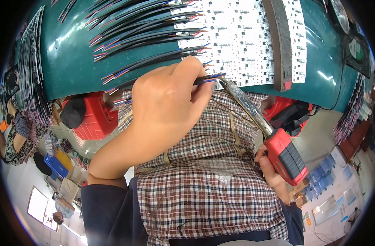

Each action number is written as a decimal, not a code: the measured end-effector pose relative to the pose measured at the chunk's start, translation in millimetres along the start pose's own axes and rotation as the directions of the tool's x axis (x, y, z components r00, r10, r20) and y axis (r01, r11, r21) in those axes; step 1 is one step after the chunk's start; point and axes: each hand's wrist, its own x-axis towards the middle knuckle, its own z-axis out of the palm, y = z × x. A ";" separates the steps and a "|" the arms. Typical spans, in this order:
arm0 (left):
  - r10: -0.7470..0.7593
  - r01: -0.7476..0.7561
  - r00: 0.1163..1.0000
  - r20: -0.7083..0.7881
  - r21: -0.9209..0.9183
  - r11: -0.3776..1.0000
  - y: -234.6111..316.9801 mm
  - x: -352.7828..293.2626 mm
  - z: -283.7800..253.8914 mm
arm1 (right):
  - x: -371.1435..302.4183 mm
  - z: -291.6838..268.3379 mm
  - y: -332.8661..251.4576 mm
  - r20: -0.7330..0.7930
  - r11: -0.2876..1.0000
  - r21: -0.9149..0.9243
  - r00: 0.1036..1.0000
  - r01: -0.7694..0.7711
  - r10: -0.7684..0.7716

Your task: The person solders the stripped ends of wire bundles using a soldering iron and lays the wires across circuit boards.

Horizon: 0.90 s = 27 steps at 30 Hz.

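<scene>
My left hand [163, 96] is closed on a black cable [200, 80] in a pinch, and the cable's thin coloured wire ends point right. My right hand [272, 175] grips a soldering iron [283, 153] by its red and black handle. The iron's metal shaft slants up and left, and its tip lies close to the wire ends at the near edge of a white circuit board panel [240, 37]. Whether tip and wires touch, I cannot tell. More black cables [142, 35] run in rows leftward from the panel's left side.
A dark, flat bar [277, 45] lies across the panel's right part on the green table [68, 61]. Bundled cables [30, 78] hang over its left end. A small fan [354, 51] stands at the right. Below are red stools [95, 123]; another person [64, 207] is far off.
</scene>
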 end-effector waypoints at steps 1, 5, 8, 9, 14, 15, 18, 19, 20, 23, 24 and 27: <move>0.014 -0.014 1.000 -0.011 0.023 1.000 0.0 0.7 1.1 | 0.4 -0.7 1.6 0.000 1.000 0.000 1.000 0.000 0.000; 0.032 -0.031 0.998 -0.044 0.031 0.999 -0.1 1.0 4.4 | 0.6 0.7 5.8 0.008 0.998 -0.010 0.999 0.054 -0.054; 0.038 -0.036 0.998 -0.043 0.046 0.998 0.4 1.1 5.2 | 2.2 2.3 6.2 0.000 0.998 0.004 0.998 0.062 -0.062; 0.037 -0.036 0.998 -0.042 0.045 0.998 1.0 1.1 5.0 | 2.7 2.8 6.2 0.000 0.998 0.003 0.998 0.069 -0.069; 0.024 -0.023 1.000 -0.010 0.068 0.997 2.2 0.3 6.1 | 4.5 4.1 2.6 -0.008 0.998 0.029 0.998 0.058 -0.058; 0.024 -0.023 1.000 -0.010 0.068 0.997 2.3 0.0 6.6 | 4.3 4.0 2.7 -0.004 0.998 0.027 0.998 0.056 -0.056; 0.034 -0.032 0.999 -0.023 0.069 0.997 1.8 1.1 7.4 | 0.4 1.1 4.8 -0.001 0.998 -0.024 0.998 0.060 -0.060; 0.036 -0.034 0.999 -0.022 0.078 0.996 1.9 1.6 7.5 | -1.1 2.1 4.4 0.001 0.998 -0.023 0.998 0.060 -0.060; 0.038 -0.036 0.999 -0.022 0.086 0.996 1.5 1.6 7.7 | -2.5 3.7 3.6 -0.045 0.999 -0.010 0.998 0.045 -0.045; 0.033 -0.031 0.999 -0.024 0.088 0.996 4.3 1.8 6.5 | -3.6 -0.6 5.6 -0.043 0.999 -0.006 0.998 0.044 -0.044; 0.037 -0.035 0.999 -0.025 0.090 0.995 6.2 2.6 5.4 | -3.7 -3.4 6.8 0.009 0.998 -0.016 0.998 0.057 -0.057; 0.042 -0.041 0.999 -0.013 0.089 0.995 2.7 4.8 5.1 | -1.3 -2.8 11.3 0.022 0.992 -0.018 0.992 0.127 -0.127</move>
